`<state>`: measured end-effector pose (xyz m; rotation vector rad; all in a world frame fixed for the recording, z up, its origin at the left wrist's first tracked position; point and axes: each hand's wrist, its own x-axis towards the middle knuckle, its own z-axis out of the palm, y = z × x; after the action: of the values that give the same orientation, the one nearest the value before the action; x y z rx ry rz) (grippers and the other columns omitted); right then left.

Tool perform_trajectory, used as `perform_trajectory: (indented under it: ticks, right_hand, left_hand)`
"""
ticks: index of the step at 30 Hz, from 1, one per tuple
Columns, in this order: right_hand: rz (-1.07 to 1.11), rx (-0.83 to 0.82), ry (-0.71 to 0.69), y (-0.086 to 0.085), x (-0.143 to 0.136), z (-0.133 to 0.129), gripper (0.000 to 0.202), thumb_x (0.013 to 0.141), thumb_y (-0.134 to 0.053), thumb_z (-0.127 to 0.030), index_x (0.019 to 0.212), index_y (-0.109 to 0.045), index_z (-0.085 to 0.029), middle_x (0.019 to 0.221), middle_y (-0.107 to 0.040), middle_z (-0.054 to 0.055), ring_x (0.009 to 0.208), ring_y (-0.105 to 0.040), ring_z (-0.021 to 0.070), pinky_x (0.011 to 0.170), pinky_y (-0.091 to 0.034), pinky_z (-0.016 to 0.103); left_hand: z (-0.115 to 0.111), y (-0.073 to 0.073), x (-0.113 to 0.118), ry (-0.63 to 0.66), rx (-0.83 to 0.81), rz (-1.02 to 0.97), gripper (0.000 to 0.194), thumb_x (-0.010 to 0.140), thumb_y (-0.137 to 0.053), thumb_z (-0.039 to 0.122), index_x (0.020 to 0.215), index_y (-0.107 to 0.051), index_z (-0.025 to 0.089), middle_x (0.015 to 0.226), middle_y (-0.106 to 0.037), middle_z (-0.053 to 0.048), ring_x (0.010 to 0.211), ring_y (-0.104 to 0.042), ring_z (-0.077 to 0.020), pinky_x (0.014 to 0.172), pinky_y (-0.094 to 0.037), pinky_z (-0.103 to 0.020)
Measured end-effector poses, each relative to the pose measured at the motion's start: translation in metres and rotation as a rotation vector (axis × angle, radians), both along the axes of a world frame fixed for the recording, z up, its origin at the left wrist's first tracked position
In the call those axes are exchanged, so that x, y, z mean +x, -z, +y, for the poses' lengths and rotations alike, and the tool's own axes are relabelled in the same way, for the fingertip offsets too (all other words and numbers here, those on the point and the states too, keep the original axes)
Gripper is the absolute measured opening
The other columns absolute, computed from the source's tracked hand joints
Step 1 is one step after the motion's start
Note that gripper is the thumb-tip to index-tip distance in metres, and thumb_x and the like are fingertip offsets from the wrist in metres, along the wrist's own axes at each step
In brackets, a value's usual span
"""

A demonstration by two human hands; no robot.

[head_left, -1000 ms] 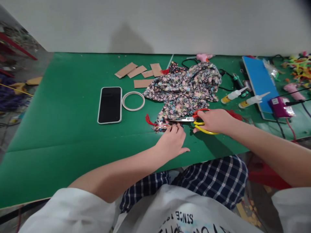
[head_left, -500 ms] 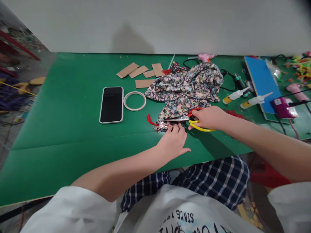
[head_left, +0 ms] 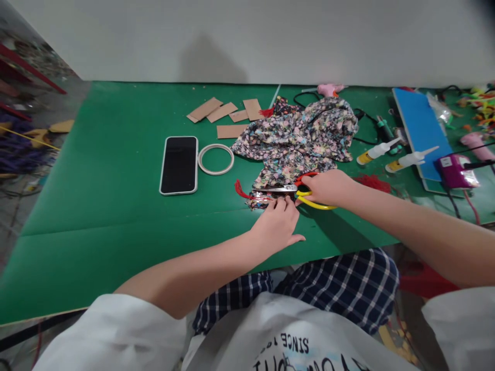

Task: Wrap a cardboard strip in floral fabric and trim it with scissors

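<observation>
My right hand (head_left: 323, 186) is closed round the red and yellow handles of the scissors (head_left: 288, 188). Their blades point left, along the lower edge of the black floral fabric (head_left: 297, 136). Below the blades my left hand (head_left: 276, 224) rests with its fingertips on a small floral piece (head_left: 257, 200) with a shiny strip across it. Its thumb stretches out to the right, away from the fingers. A red tassel (head_left: 240, 189) sticks out at the left end of that piece.
On the green table (head_left: 96, 206) lie a phone (head_left: 179, 166), a tape roll (head_left: 215, 159) and several cardboard pieces (head_left: 231, 131). Two glue bottles (head_left: 377, 151), a blue board (head_left: 419, 129) and a purple device (head_left: 458, 171) with cables are at the right.
The scissors and my right hand have shifted slightly left over the fabric. My left hand holds nearly the same place. The view has moved a little.
</observation>
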<state>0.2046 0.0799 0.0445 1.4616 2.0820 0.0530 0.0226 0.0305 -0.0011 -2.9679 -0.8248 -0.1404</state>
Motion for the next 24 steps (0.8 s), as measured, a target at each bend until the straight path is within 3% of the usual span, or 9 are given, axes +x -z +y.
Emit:
perform_trajectory:
  ticks: [9, 17, 20, 24]
  right_hand:
    - [-0.034, 0.068, -0.051, -0.011, -0.004, -0.001, 0.040, 0.079, -0.048, -0.049, 0.094, -0.057, -0.013, 0.068, -0.066, 0.012, 0.062, -0.064, 0.0252, 0.049, -0.030, 0.025]
    - [0.017, 0.170, -0.086, -0.016, -0.001, 0.000, 0.035, 0.079, -0.051, -0.040, 0.097, -0.059, -0.011, 0.076, -0.067, 0.014, 0.073, -0.064, 0.0263, 0.051, -0.029, 0.027]
    - [0.075, 0.137, 0.041, -0.013, 0.001, 0.007, 0.045, 0.080, -0.044, -0.053, 0.097, -0.061, -0.015, 0.076, -0.068, 0.014, 0.071, -0.064, 0.0270, 0.052, -0.031, 0.027]
    - [0.365, -0.101, 0.271, -0.007, 0.007, 0.012, 0.055, 0.078, -0.035, -0.065, 0.086, -0.062, -0.018, 0.076, -0.068, 0.009, 0.067, -0.061, 0.0217, 0.053, -0.035, 0.026]
  left_hand:
    - [0.000, 0.000, 0.001, 0.001, -0.003, 0.003, 0.077, 0.081, -0.038, 0.063, 0.123, -0.046, -0.001, 0.125, -0.049, -0.023, 0.108, -0.047, -0.0320, 0.092, -0.037, -0.038]
    - [0.000, -0.002, 0.001, 0.003, 0.010, 0.029, 0.076, 0.081, -0.036, 0.064, 0.123, -0.046, 0.001, 0.127, -0.048, -0.022, 0.109, -0.047, -0.0310, 0.092, -0.037, -0.038]
    - [0.000, -0.001, 0.001, 0.003, 0.017, 0.033, 0.076, 0.082, -0.035, 0.064, 0.123, -0.046, 0.001, 0.126, -0.048, -0.022, 0.109, -0.047, -0.0304, 0.093, -0.036, -0.037]
    - [0.000, -0.001, 0.000, 0.002, 0.015, 0.019, 0.075, 0.082, -0.034, 0.064, 0.123, -0.046, 0.002, 0.126, -0.049, -0.022, 0.110, -0.046, -0.0300, 0.093, -0.036, -0.037]
